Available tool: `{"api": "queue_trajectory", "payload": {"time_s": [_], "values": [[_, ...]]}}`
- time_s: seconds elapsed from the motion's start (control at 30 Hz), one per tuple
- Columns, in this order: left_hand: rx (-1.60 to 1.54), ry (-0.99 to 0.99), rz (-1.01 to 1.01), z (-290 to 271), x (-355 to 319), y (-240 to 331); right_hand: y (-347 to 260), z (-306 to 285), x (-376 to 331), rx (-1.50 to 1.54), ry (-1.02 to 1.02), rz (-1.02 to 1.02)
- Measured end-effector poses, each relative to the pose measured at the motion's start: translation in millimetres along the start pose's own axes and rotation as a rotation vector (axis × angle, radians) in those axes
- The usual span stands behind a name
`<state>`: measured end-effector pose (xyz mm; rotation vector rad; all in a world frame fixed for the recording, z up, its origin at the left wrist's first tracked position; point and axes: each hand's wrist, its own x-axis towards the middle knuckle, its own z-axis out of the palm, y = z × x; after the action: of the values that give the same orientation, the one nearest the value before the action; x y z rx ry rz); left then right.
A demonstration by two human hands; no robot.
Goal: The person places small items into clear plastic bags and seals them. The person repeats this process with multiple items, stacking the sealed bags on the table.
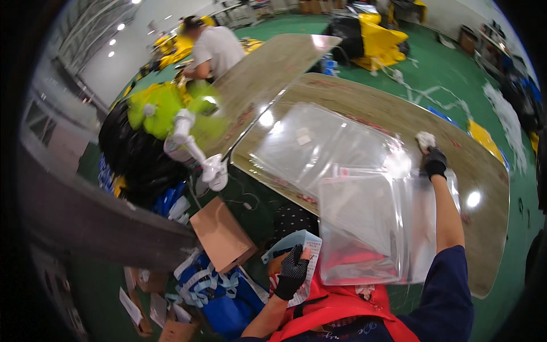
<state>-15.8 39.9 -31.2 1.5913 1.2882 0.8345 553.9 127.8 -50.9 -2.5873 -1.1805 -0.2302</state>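
Note:
My left hand point(293, 271), in a black dotted glove, is closed on a curved printed paper sheet point(311, 259) with a light blue part, low in front of my red apron point(347, 305). Far to the right, my right hand point(436, 161) wears a black glove and grips a crumpled white cloth point(424, 141) against the table top. Between the hands lies a stack of clear plastic bags point(362, 228), its near end hanging over the table edge towards me. More clear plastic sheets point(327, 145) lie flat beyond it, bearing a small white square point(303, 136).
An open cardboard box point(222, 233) and a blue bag point(225, 310) stand left of me. A white fan point(182, 128) with green blades is by the brown table point(478, 228). Past a second table point(268, 62), a person point(216, 51) bends over yellow material.

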Motion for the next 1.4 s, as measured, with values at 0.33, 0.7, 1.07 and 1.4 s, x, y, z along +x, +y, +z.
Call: {"api": "queue_trajectory", "payload": {"time_s": [0.33,0.7,1.07,1.4], "values": [[0.031,-0.002,-0.151,-32.1,-31.5,62.4,-231.3,-133.0,-264.1,1.397,-1.174,-0.293],[0.0,-0.313,-0.187,-50.1,-55.6,90.1,-243.9,-159.1,-338.8,1.055,-0.473,-0.582],[0.301,-0.46,-0.106,-56.8,-55.6,70.5,-222.9,-139.5,-338.5,1.152,-0.766,-0.47],[-0.489,-0.195,-0.513,-81.4,-55.6,42.9,-173.6,-111.0,-306.5,0.229,-0.144,-0.856]]}}
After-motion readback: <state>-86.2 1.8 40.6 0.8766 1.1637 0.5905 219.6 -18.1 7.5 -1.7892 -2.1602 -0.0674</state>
